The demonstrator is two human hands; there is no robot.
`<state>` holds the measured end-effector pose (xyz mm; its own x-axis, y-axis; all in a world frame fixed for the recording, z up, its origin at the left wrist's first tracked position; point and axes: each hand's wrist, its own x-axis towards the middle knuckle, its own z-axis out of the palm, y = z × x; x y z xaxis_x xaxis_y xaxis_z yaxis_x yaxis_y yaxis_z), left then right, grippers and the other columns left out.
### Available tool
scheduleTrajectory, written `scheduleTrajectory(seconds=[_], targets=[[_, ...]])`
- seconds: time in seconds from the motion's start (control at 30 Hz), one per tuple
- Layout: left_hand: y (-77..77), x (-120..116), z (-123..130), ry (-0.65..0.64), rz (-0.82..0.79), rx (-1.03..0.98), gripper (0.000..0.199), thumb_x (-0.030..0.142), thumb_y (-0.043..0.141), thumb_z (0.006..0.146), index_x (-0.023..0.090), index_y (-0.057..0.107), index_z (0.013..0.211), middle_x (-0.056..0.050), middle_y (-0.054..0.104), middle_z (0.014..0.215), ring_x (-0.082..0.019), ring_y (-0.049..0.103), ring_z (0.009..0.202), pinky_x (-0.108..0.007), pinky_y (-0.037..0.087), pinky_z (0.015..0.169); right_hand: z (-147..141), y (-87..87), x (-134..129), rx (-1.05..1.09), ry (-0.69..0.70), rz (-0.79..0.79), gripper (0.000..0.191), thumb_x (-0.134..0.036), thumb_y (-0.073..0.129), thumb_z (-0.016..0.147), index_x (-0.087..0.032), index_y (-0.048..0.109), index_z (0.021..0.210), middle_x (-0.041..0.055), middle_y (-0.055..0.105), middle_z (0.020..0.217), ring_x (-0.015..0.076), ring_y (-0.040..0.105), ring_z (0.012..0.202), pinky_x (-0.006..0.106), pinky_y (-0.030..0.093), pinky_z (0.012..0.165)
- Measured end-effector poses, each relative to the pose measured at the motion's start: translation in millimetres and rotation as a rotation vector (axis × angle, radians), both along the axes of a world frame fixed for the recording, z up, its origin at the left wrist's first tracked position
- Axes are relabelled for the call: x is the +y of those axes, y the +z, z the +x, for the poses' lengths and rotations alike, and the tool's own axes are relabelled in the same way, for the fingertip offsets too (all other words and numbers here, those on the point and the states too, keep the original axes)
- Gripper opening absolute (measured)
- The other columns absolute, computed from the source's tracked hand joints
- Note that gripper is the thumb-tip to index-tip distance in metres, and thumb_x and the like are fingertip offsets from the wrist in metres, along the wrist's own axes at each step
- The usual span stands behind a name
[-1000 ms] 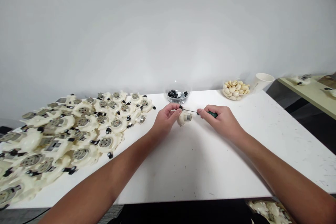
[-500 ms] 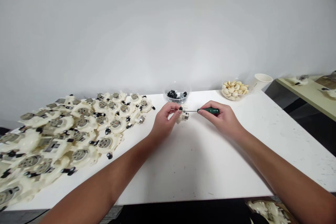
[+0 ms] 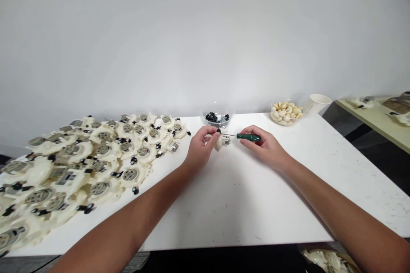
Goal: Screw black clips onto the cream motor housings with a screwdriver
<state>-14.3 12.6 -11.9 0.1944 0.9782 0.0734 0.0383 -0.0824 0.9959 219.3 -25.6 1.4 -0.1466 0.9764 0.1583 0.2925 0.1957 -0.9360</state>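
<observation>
Screwdriver [image 3: 249,137] Directed at Motor Housing [image 3: 222,141]

Left hand [image 3: 201,146] pinches the motor housing at its black fitting [image 3: 218,130]. Right hand [image 3: 265,146], at three o'clock, grips the screwdriver's handle. Clear bowl [image 3: 218,124] sits at twelve o'clock.

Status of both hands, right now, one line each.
Left hand: closed, pinching a small cream part with a black piece.
Right hand: closed on the green handle of a screwdriver.
</observation>
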Motion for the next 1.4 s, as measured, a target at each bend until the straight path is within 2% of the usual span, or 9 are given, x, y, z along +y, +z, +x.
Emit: scheduleTrajectory(seconds=[0.2, 0.33, 0.5, 0.8, 1.2, 1.4], targets=[[-3.2, 2.4, -1.1, 0.000, -0.023, -0.040, 0.032, 0.045, 0.073, 0.086, 0.021, 0.068, 0.106, -0.001, 0.070, 0.088, -0.015, 0.063, 0.071, -0.025, 0.048, 0.065, 0.8, -2.5, 0.3, -0.023, -0.048, 0.092, 0.026, -0.044, 0.069, 0.092, -0.024, 0.067, 0.110, 0.0048, 0.069, 0.099, 0.0154, 0.052, 0.066, 0.030, 0.040, 0.060], [-4.7, 4.1, -2.5, 0.015, -0.015, -0.038, 0.032, 0.045, 0.072, 0.087, 0.020, 0.069, 0.106, -0.002, 0.070, 0.095, -0.015, 0.063, 0.076, -0.025, 0.049, 0.069, 0.4, -2.0, -0.1, -0.048, -0.085, 0.145, 0.026, -0.044, 0.069, 0.092, -0.024, 0.067, 0.109, 0.0050, 0.069, 0.098, 0.0165, 0.054, 0.067, 0.031, 0.042, 0.061], [-4.1, 4.1, -2.9, 0.009, -0.024, -0.028, 0.031, 0.046, 0.072, 0.087, 0.021, 0.069, 0.106, -0.002, 0.069, 0.093, -0.015, 0.063, 0.076, -0.025, 0.049, 0.070, -2.3, -2.3, -1.5, -0.077, -0.067, 0.155, 0.023, -0.043, 0.068, 0.094, -0.025, 0.067, 0.108, 0.0040, 0.070, 0.094, 0.0165, 0.054, 0.066, 0.031, 0.042, 0.060], [0.5, 3.6, -1.1, -0.024, -0.073, -0.056, 0.032, 0.046, 0.073, 0.087, 0.020, 0.069, 0.105, -0.002, 0.069, 0.092, -0.016, 0.062, 0.078, -0.025, 0.049, 0.071, -2.9, -0.7, -2.8, -0.122, -0.047, 0.195, 0.022, -0.041, 0.066, 0.095, -0.026, 0.068, 0.112, 0.0054, 0.073, 0.103, 0.0186, 0.060, 0.071, 0.032, 0.047, 0.065], [0.0, 5.5, -1.1, -0.021, -0.088, -0.062, 0.033, 0.046, 0.075, 0.084, 0.019, 0.070, 0.102, -0.001, 0.071, 0.090, -0.016, 0.061, 0.076, -0.026, 0.048, 0.071, -0.4, -1.3, -1.8, -0.151, -0.059, 0.223, 0.020, -0.038, 0.066, 0.096, -0.026, 0.067, 0.112, 0.0047, 0.073, 0.104, 0.0190, 0.063, 0.076, 0.032, 0.049, 0.067], [0.3, 5.6, -2.6, -0.064, -0.109, -0.072, 0.031, 0.045, 0.075, 0.084, 0.018, 0.071, 0.099, -0.001, 0.069, 0.085, -0.015, 0.060, 0.074, -0.026, 0.047, 0.070, 2.7, 6.5, -2.5, -0.238, -0.029, 0.365, 0.017, -0.031, 0.064, 0.097, -0.027, 0.069, 0.114, 0.0052, 0.072, 0.106, 0.0205, 0.065, 0.086, 0.031, 0.050, 0.069]])
